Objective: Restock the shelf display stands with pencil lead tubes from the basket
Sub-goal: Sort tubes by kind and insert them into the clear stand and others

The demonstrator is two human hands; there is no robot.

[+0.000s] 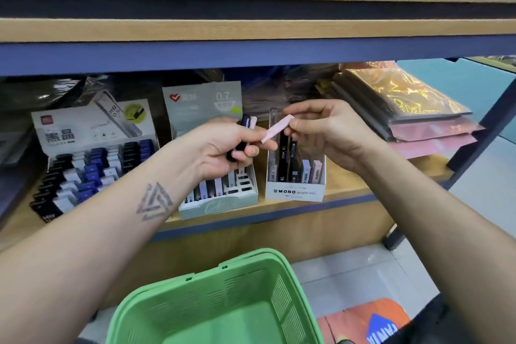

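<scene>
the right hand (pixel 332 134) pinches a slim pale pink plastic lead tube (pixel 277 128) by its upper end, fingers curled round it. the tube's long axis runs on a slant, upper end toward the right hand, lower end reaching down to touch the fingertips of the left hand (pixel 226 145). the left hand is closed round a small bundle of tubes, one dark and one pale (pixel 245 126), their tops showing above the fist; how many it holds cannot be told.

landmark: the white cardboard display stand marked "mono graph mg" (pixel 295 190) on the wooden shelf (pixel 346 184). the pink tube hangs directly above this stand's open top, near but not in it. pink and lilac tubes already stand upright in the stand's right part, dark ones to the left. the right hand is the nearer to that pink row.

judgement: the tube must be swung from slanted to upright and lowered into the pink section; the left fingertips should let go of the lower end first.

the pale green stand with slotted rows (pixel 220 198) sits just left of the landmark stand. the green plastic basket (pixel 251 262) lies below the shelf; what shows of its interior holds no tubes.
</scene>
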